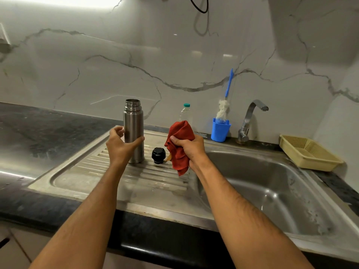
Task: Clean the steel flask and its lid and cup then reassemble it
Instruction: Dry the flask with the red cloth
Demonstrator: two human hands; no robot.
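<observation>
The steel flask [133,131] stands upright and uncapped on the ribbed drainboard [108,171] of the sink. My left hand [120,146] curls round its lower body, thumb across the front and fingers at its left side. Just right of the flask, the black lid [158,155] sits on the drainboard. My right hand [189,148] grips a bunched red cloth [180,136] above the drainboard's right end, beside the lid. I see no cup; whether the cloth wraps anything I cannot tell.
The sink basin [272,191] lies to the right, with a tap [250,117] behind it. A blue cup holding a bottle brush [221,131] and a clear plastic bottle [185,113] stand by the wall. A yellow basket [308,154] sits at far right.
</observation>
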